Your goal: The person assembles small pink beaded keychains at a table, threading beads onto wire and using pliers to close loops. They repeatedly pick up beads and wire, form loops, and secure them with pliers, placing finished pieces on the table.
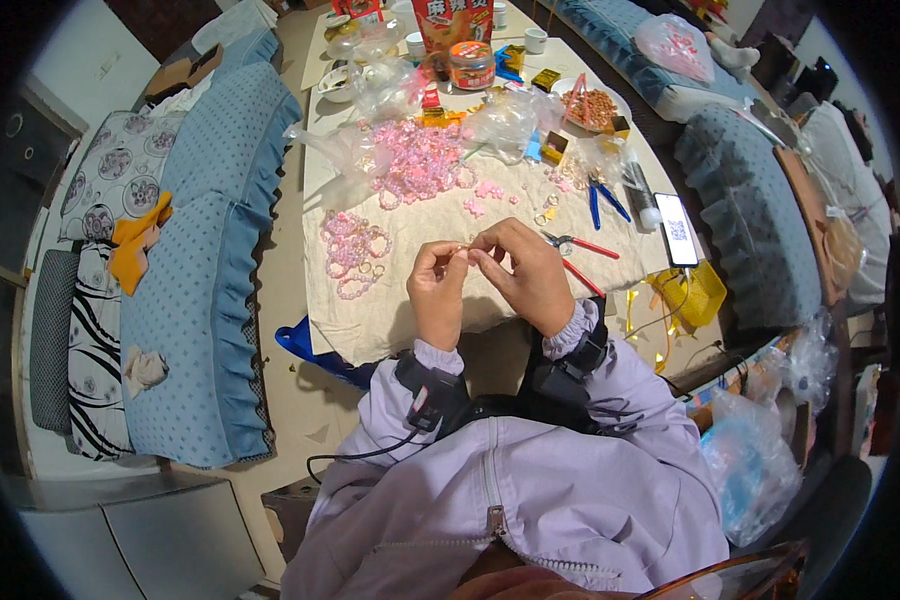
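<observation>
Over the near edge of the cloth-covered table, my left hand (438,288) and my right hand (532,278) meet, thumbs and fingertips pinched together. A tiny gold-coloured piece shows between the fingertips; it is too small to name. Just right of my right hand lie red-handled pliers (592,247), with blue-handled pliers (608,198) beyond them. Pink beaded bracelets (348,245) with rings are gathered left of my hands. A large heap of pink beads and beaded strands (417,158) sits farther back, near some pink flower-shaped pieces (489,189).
A phone (679,230) with a lit screen lies at the table's right edge beside a tube (641,192). Plastic bags (390,92), a jar (472,66) and a plate of nuts (592,107) crowd the far part. Blue-covered sofas (205,240) flank the table.
</observation>
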A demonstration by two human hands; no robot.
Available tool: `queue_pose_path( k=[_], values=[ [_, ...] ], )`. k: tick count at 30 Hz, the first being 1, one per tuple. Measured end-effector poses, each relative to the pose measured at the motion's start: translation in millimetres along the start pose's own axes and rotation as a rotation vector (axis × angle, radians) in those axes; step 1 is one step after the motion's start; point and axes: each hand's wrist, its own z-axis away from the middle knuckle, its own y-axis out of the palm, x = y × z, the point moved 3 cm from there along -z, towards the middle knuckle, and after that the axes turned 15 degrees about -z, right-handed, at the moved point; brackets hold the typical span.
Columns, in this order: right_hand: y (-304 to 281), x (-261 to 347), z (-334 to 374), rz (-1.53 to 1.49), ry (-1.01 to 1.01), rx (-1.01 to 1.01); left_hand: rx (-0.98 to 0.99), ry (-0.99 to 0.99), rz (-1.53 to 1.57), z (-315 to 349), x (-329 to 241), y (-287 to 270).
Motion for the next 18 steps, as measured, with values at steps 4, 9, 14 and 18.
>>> queue_pose_path(
  k=[4,9,14,18],
  values=[
    [-1.4,0.8,-3.1,-0.013,0.037,0.057,-0.018,0.168,-0.186,-1.1,-3.5,-2.6],
    [-5.1,-2.7,-8.8,0.066,0.024,0.154,0.087,0.068,-0.183,-0.5,-4.6,-4.5],
    [-9.4,-2.5,-10.5,0.166,-0.088,0.225,0.313,-0.026,0.151,-7.1,-13.4,-2.7],
    [-10.3,-4.2,-9.2,0.195,-0.043,0.292,0.502,-0.127,0.171,-7.0,-14.5,-4.4]
  ],
)
